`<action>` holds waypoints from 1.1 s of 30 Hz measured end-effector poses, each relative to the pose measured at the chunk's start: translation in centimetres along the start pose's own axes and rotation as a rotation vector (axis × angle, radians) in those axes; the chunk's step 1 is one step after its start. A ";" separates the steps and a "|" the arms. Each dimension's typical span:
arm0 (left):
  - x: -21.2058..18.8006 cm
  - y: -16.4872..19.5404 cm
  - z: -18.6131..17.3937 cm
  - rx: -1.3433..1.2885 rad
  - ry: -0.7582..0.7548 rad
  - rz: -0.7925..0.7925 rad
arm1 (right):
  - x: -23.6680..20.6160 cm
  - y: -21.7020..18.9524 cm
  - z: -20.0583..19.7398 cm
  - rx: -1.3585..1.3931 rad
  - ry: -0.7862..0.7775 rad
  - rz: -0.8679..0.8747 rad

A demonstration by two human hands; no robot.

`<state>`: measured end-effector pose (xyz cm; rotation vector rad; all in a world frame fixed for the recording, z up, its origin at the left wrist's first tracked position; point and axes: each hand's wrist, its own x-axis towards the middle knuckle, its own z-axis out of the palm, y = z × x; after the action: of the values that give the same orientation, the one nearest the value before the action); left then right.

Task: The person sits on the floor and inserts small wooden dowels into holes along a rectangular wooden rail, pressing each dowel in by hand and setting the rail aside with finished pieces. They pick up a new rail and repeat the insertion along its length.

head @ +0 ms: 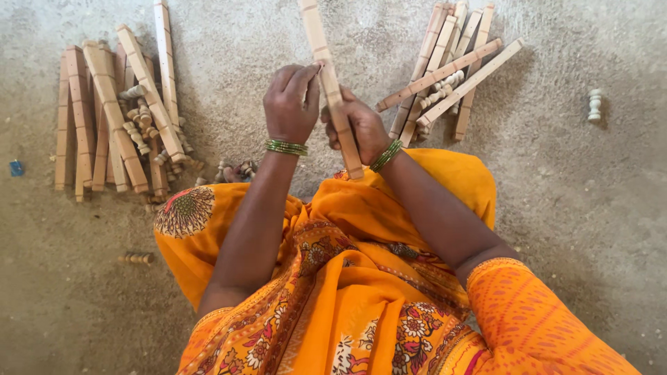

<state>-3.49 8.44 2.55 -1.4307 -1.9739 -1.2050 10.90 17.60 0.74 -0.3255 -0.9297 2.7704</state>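
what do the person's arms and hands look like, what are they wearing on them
Both forearms are bare. Each wrist carries a stack of thin green bangles: one set on the left wrist, one on the right wrist. The left hand and right hand have no gloves, and no rings can be made out. Short orange patterned sleeves with floral print cover the upper arms.

The wooden stick [332,90] runs out past the top edge, so its upper end is unseen. The right hand [358,125] sits largely behind that stick; its fingertips are hidden. The palm of the left hand [292,103] faces away. Small turned pieces [139,125] lie partly buried under the left pile of slats [104,118]. A blue object [16,168] is too small to identify.
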 end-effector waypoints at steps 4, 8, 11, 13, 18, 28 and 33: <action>-1.2 1.0 -0.7 0.175 -0.169 0.181 | -0.5 -0.2 -0.3 0.009 -0.101 -0.040; -2.3 1.2 -0.8 0.210 -0.228 0.325 | -0.6 -0.6 -1.1 -0.032 -0.110 0.028; -0.3 -1.0 -0.9 0.385 -0.268 0.394 | -1.1 -0.9 -1.1 -0.098 -0.129 0.074; 1.7 -3.0 -1.5 0.490 -0.280 0.388 | -1.5 -0.8 -0.9 -0.094 -0.213 0.086; 2.6 -4.1 -3.2 0.475 -0.317 0.266 | -2.3 -0.5 -0.2 -0.210 -0.185 0.138; -1.4 -1.7 -2.4 0.224 -0.452 0.437 | -1.9 -0.5 -0.9 -0.262 -0.154 0.165; 3.1 -6.5 -6.0 0.498 -0.271 0.468 | -3.5 0.0 0.0 -0.241 -0.280 0.182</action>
<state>-11.46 4.55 5.48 -1.7003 -1.7770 -0.3032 14.21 16.70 1.26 -0.0577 -1.3704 2.9225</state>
